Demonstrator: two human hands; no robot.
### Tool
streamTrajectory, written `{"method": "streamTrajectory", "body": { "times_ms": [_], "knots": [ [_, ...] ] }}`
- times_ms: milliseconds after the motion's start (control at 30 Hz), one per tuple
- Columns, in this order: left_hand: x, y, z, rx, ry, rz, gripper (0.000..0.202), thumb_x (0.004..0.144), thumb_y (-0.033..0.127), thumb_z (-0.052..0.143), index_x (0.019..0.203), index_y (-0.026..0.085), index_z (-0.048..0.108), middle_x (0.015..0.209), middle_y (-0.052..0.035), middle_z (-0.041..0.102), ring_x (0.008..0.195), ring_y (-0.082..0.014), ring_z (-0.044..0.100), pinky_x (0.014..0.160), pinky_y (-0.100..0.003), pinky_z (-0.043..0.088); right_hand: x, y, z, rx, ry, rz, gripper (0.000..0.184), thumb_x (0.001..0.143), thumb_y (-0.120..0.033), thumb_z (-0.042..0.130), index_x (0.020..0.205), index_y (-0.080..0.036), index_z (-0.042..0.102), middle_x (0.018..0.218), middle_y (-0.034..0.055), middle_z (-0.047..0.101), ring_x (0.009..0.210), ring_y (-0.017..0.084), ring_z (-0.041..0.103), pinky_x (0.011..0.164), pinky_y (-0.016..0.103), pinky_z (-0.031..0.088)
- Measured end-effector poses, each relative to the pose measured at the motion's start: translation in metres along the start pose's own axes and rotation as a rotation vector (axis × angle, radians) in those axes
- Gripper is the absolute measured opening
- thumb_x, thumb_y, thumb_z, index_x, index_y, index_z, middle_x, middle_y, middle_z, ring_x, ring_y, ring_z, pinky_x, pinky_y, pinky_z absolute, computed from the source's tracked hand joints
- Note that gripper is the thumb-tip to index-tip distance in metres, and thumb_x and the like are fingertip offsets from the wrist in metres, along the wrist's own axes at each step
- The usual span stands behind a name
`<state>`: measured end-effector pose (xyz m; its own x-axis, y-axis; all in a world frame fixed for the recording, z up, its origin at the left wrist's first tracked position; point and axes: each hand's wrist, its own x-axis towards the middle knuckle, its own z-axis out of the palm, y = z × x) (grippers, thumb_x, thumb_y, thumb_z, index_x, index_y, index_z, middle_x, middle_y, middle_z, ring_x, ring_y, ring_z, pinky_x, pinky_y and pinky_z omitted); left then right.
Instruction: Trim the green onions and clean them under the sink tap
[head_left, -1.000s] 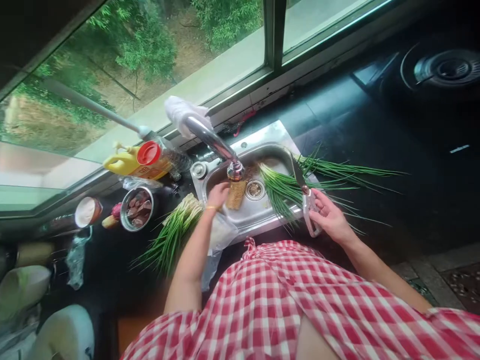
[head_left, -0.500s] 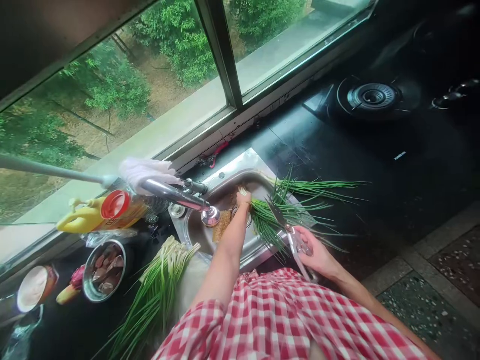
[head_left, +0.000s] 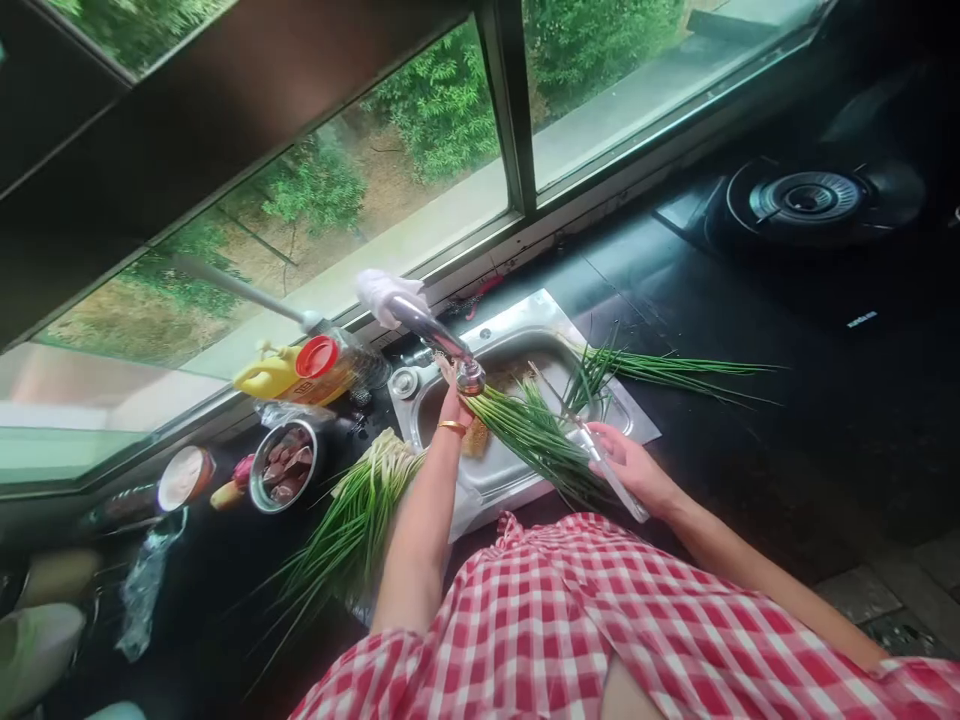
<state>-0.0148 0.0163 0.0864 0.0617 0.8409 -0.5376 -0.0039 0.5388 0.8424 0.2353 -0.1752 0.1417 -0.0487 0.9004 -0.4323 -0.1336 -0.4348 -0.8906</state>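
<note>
My left hand (head_left: 452, 404) is closed round the root end of a bunch of green onions (head_left: 534, 432) and holds it up over the steel sink (head_left: 517, 330), just under the tap (head_left: 439, 336). My right hand (head_left: 626, 462) grips a pair of scissors (head_left: 600, 455), the blades lying along the onion stalks. More green onions (head_left: 675, 368) hang across the sink's right rim onto the dark counter. A second bunch of green onions (head_left: 352, 510) lies on the counter left of the sink.
A yellow oil bottle with a red cap (head_left: 300, 368), a steel bowl of reddish pieces (head_left: 283, 465) and a small cup (head_left: 184, 478) stand left of the sink. A gas burner (head_left: 806, 195) is at the far right. A window runs behind the counter.
My left hand left the scrub pad at the drain, took the onion bunch by its roots and lifted it toward the tap. My right hand kept the scissors.
</note>
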Motion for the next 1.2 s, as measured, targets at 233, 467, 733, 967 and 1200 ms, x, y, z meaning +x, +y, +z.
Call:
{"method": "streamTrajectory", "body": {
  "times_ms": [233, 467, 733, 967, 1200],
  "knots": [
    [-0.029, 0.059, -0.057, 0.209, -0.013, 0.103, 0.044, 0.088, 0.043, 0.050, 0.112, 0.009, 0.063, 0.102, -0.0143, 0.071, 0.100, -0.0238, 0.068, 0.090, -0.040, 0.053, -0.012, 0.018, -0.012, -0.171, -0.098, -0.029, 0.055, 0.066, -0.032, 0.065, 0.117, -0.019, 0.049, 0.085, 0.0025, 0.067, 0.073, 0.017, 0.062, 0.068, 0.029, 0.047],
    [-0.099, 0.126, -0.081, 0.211, -0.007, 0.252, 0.046, 0.084, 0.053, 0.055, 0.104, 0.012, 0.063, 0.083, -0.0116, 0.072, 0.086, -0.0233, 0.070, 0.082, -0.041, 0.057, -0.016, 0.030, -0.003, -0.264, -0.169, -0.139, 0.045, 0.070, -0.027, 0.060, 0.114, -0.020, 0.054, 0.080, 0.0002, 0.065, 0.073, 0.017, 0.060, 0.068, 0.028, 0.047],
    [-0.140, 0.118, -0.086, 0.308, -0.059, 0.080, 0.044, 0.074, 0.045, 0.072, 0.100, 0.010, 0.064, 0.066, -0.0079, 0.070, 0.057, -0.0189, 0.067, 0.063, -0.035, 0.058, -0.004, 0.029, 0.051, -0.032, -0.392, -0.040, 0.049, 0.069, -0.045, 0.069, 0.107, -0.019, 0.053, 0.064, -0.0057, 0.049, 0.056, 0.010, 0.045, 0.051, 0.023, 0.036],
    [-0.104, 0.006, -0.049, 0.039, -0.152, -0.136, 0.039, 0.075, 0.046, 0.070, 0.094, 0.012, 0.066, 0.065, -0.0053, 0.066, 0.055, -0.0152, 0.063, 0.060, -0.032, 0.055, 0.018, 0.035, 0.070, -0.087, -0.430, 0.022, 0.047, 0.070, -0.047, 0.071, 0.104, -0.020, 0.054, 0.067, -0.0051, 0.050, 0.057, 0.008, 0.043, 0.050, 0.021, 0.037],
    [-0.095, -0.017, -0.029, -0.020, -0.235, -0.223, 0.040, 0.073, 0.047, 0.072, 0.089, 0.011, 0.064, 0.062, -0.0038, 0.062, 0.050, -0.0133, 0.060, 0.054, -0.028, 0.051, 0.024, 0.043, 0.068, 0.094, -0.422, 0.156, 0.041, 0.070, -0.052, 0.070, 0.089, -0.022, 0.050, 0.064, -0.0057, 0.049, 0.048, 0.007, 0.044, 0.041, 0.019, 0.036]
  ]
}}
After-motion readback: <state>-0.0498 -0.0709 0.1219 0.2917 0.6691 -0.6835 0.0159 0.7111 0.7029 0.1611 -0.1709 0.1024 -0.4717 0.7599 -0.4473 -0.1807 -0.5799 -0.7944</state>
